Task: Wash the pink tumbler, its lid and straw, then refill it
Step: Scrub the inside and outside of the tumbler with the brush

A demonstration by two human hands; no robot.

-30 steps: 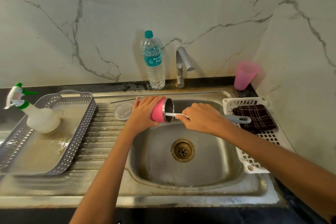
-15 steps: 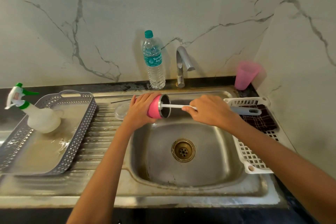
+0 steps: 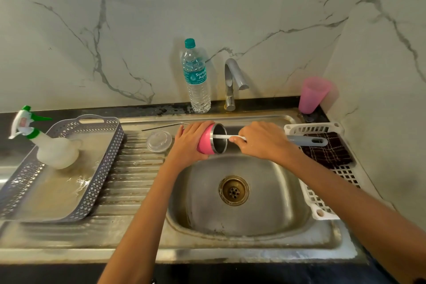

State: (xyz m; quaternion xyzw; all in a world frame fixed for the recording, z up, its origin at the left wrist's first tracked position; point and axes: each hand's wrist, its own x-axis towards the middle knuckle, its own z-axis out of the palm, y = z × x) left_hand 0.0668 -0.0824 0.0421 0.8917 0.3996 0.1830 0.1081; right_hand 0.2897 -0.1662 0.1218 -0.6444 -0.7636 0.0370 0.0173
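Hidden inside tumbler (image 3: 204,145): end of brush (image 3: 306,141)

Grey lattice tray (image 3: 108,163) on the drainboard at left, wet inside, with a white spray bottle (image 3: 57,153), green at the trigger, leaning left in its far end. Clear water bottle (image 3: 197,80) with teal cap upright on the black counter (image 3: 138,108) against the marble wall (image 3: 253,7), just beside a chrome faucet (image 3: 232,76). Pink plastic cup (image 3: 312,95) in the far right corner. White slotted basket (image 3: 322,205) along the sink's right edge, dark checked cloth (image 3: 329,152) inside. Brass drain (image 3: 234,190) in the basin.
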